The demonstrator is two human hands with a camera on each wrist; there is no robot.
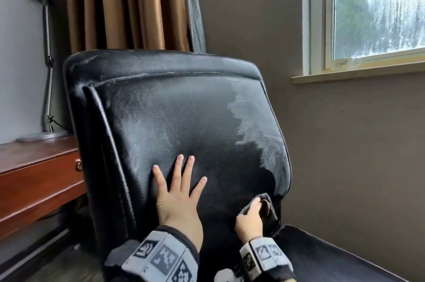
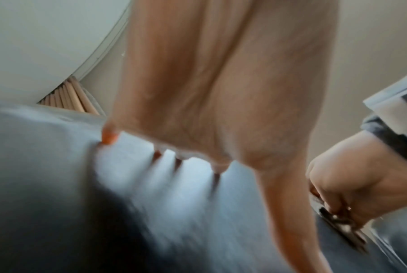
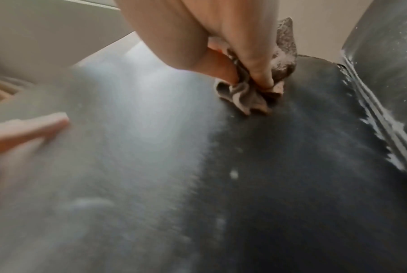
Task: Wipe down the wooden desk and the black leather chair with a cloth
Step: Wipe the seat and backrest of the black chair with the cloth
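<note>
Left hand point(image 1: 177, 199) is flat on the backrest of the black leather chair point(image 1: 184, 106), fingers spread wide and straight, bracing it and holding nothing. Right hand point(image 1: 249, 219) is low by the backrest's right edge, just above the seat, with its grip pinched tight on a bunched grey cloth point(image 3: 249, 96). The right wrist view shows thumb and fingers curled into the folds, the wad pressed against the leather.

Look at that surface: dark and clean through the centre and lower right, a pale dusty haze over the upper right of the panel and white flecks along the top seam. So the chair looks partly done, by my reckoning, with the right side and top edge left to do.

The wooden worktop point(image 1: 36, 166) sits at the left behind the chair, a grey desk lamp point(image 1: 43, 56) standing on it; whether it has been wiped I cannot tell.

Handling: the cloth is soft and limp, so bunching it in the fist is the sensible hold. The leather looks smooth and padded, likely to give under pressure, and a chair like this may tip or turn, which makes that bracing palm worthwhile. The seam piping probably traps grit, so a fold of cloth run along it should help.
</note>
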